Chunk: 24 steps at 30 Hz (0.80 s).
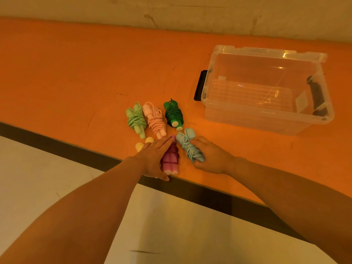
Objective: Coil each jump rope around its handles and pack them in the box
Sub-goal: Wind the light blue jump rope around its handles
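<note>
Several coiled jump ropes lie near the front edge of the orange table. In the back row are a light green rope, a pale pink rope and a dark green rope. My left hand lies flat with fingers together over a yellow rope, touching the magenta rope. My right hand curls around a light blue rope, which rests on the table. The clear plastic box stands open to the back right, with nothing in it.
The box has black handle clips on its short sides. The table's dark front edge runs diagonally just below my hands, with pale floor beneath. A wall stands behind the table.
</note>
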### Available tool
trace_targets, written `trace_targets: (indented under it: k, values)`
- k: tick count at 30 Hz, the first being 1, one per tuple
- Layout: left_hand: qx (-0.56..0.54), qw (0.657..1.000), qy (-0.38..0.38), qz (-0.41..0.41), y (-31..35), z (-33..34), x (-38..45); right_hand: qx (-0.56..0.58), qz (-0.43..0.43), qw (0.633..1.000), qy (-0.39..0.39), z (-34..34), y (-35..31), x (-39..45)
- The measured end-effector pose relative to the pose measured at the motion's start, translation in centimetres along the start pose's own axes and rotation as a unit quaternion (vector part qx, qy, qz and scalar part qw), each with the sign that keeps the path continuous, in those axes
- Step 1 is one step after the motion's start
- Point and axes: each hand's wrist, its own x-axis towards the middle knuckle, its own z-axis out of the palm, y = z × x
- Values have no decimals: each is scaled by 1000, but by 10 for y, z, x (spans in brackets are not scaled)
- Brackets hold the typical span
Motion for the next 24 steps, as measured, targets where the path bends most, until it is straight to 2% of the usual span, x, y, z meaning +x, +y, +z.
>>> trace_targets:
  k: [3,7,17,24]
  values:
    - [-8,1000,14,-2,3,1,1,39,7,999,26,4,-10,2]
    - [-32,999,30,-3,2,4,0,34,7,999,36,15,-17,3]
    - [-27,999,42,-13,5,8,1,-196,8,980,41,15,-19,1]
    - [-53,993,56,-86,5,1,-9,-167,8,985,44,5,-19,-1]
